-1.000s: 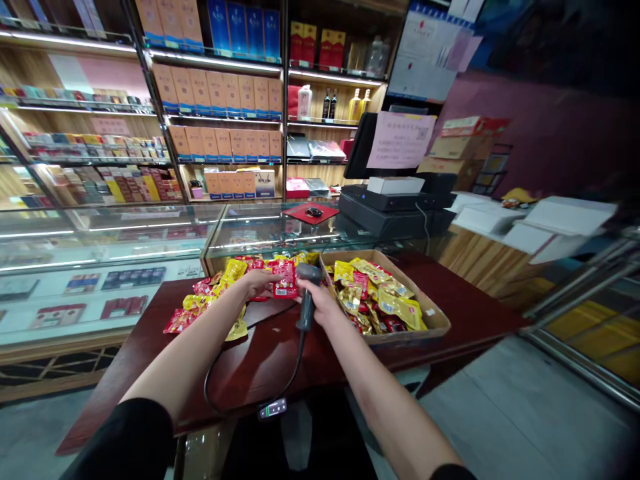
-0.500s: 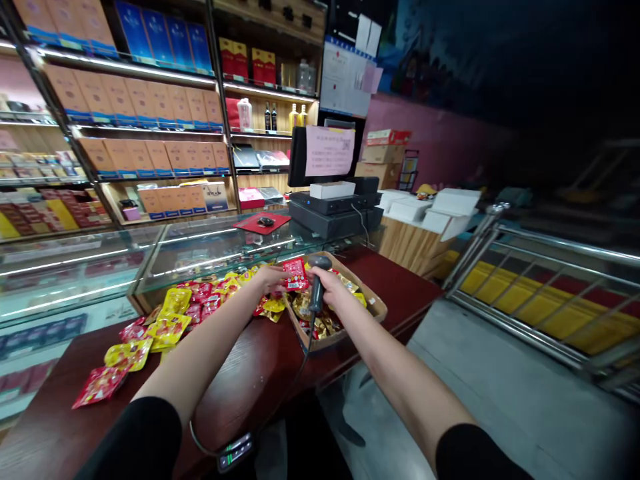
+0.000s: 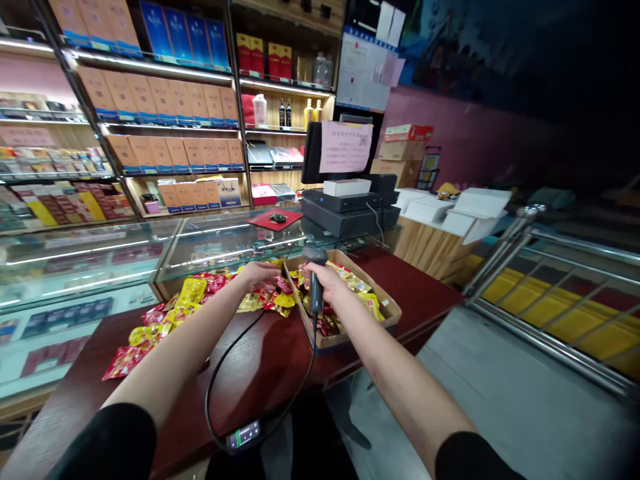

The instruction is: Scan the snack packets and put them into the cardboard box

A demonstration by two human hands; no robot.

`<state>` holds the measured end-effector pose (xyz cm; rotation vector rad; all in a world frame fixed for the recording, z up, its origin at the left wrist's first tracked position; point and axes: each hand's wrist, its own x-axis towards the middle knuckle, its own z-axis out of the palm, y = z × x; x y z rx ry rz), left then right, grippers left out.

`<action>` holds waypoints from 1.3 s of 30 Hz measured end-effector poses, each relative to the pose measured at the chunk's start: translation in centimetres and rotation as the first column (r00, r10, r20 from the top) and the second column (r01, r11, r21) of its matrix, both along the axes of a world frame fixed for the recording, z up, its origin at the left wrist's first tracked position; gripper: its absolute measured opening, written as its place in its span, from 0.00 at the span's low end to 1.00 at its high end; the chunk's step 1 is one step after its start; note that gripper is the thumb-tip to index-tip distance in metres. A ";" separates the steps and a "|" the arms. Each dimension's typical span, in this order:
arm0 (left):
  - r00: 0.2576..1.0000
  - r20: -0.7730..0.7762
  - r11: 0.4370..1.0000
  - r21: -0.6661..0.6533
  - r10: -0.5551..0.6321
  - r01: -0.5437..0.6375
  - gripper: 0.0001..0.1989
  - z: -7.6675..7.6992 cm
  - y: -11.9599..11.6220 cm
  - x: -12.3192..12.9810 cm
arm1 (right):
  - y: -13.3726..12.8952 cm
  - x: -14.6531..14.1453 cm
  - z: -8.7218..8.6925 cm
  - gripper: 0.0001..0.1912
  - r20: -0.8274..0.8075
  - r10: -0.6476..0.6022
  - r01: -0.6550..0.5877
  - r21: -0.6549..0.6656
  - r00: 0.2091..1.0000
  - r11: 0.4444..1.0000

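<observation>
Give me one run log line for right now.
left hand: at loose packets, grip unclear; right hand: gripping scanner; open box: holds more packets

The loose packets (image 3: 193, 291) lay spread over the left and rear of the worktop (image 3: 250, 360), and the carton (image 3: 393, 319), with more packets inside, stood just right of them. The left hand (image 3: 260, 273) was at the right end of the spread; the right hand (image 3: 327, 279) had the scanner (image 3: 316, 293) over the carton. The cable (image 3: 220, 363) looped down in front of both. Behind the worktop stood the display case (image 3: 100, 267), with the mouse (image 3: 277, 218) on the mat (image 3: 259, 219) and the till (image 3: 327, 215) to their right. Shelves (image 3: 150, 67) rose behind, and the railing (image 3: 575, 247) stood off to the right.
</observation>
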<state>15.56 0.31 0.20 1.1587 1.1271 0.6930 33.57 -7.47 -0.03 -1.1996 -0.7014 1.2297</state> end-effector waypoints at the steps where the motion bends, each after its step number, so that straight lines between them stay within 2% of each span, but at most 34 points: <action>1: 1.000 0.003 1.000 0.009 0.005 -0.005 0.26 -0.1 -0.3 -1.6 | -0.2 -1.3 0.1 0.05 -0.033 0.058 -0.058 -0.011 0.998 0.998; 3: 1.000 0.003 1.000 0.020 -0.005 0.004 0.29 -0.6 -1.2 -4.9 | -0.6 -4.0 -0.1 0.07 -0.093 0.169 -0.173 -0.040 0.981 0.984; 6: 0.999 -0.025 0.997 0.057 0.045 -0.044 0.32 -2.0 -2.8 -9.8 | -1.1 -7.8 -1.2 0.08 -0.089 0.302 -0.308 -0.060 0.949 0.949; 9: 0.987 -0.084 0.988 0.082 0.137 -0.130 0.36 -3.6 -4.4 -14.4 | -1.3 -11.1 -2.9 0.08 -0.073 0.391 -0.397 -0.118 0.918 0.910; 12: 0.966 -0.171 0.974 0.153 0.194 -0.169 0.36 -4.8 -5.8 -18.4 | -1.2 -13.6 -4.5 0.07 -0.092 0.447 -0.457 -0.177 0.890 0.872; 14: 0.920 -0.292 0.947 0.260 0.263 -0.189 0.31 -5.6 -6.7 -20.6 | -1.2 -15.0 -5.4 0.06 -0.112 0.477 -0.490 -0.198 0.872 0.849; 17: 0.768 -0.526 0.896 0.423 0.366 -0.137 0.20 -6.6 -8.5 -22.7 | -1.3 -16.6 -6.4 0.04 -0.145 0.531 -0.550 -0.189 0.835 0.813; 19: 0.664 -0.652 0.892 0.450 0.366 -0.050 0.18 -7.4 -9.6 -23.2 | -1.4 -17.4 -6.9 0.03 -0.162 0.558 -0.580 -0.182 0.814 0.794; 21: 0.593 -0.737 0.899 0.436 0.324 0.051 0.20 -8.1 -10.7 -23.1 | -1.4 -18.2 -7.5 0.04 -0.178 0.563 -0.590 -0.192 0.807 0.784; 24: 0.563 -0.787 0.885 0.423 0.253 0.193 0.27 -9.0 -11.7 -22.2 | -1.5 -19.4 -8.4 0.04 -0.219 0.554 -0.594 -0.231 0.803 0.771; 27: 0.542 -0.815 0.850 0.424 0.206 0.314 0.30 -10.0 -12.3 -21.3 | -1.7 -20.4 -9.2 0.03 -0.262 0.544 -0.602 -0.277 0.798 0.749; 32: 0.477 -0.842 0.783 0.468 0.253 0.410 0.34 -10.7 -13.4 -19.8 | -2.5 -20.8 -9.3 0.03 -0.336 0.467 -0.560 -0.282 0.818 0.779; 35: 0.527 -0.800 0.770 0.520 0.287 0.370 0.34 -9.9 -14.0 -19.0 | -3.2 -19.8 -8.6 0.03 -0.380 0.439 -0.542 -0.227 0.814 0.809; 39: 0.710 -0.642 0.804 0.566 0.290 0.183 0.19 -7.9 -13.1 -18.7 | -4.0 -18.0 -7.2 0.04 -0.404 0.443 -0.520 -0.101 0.800 0.848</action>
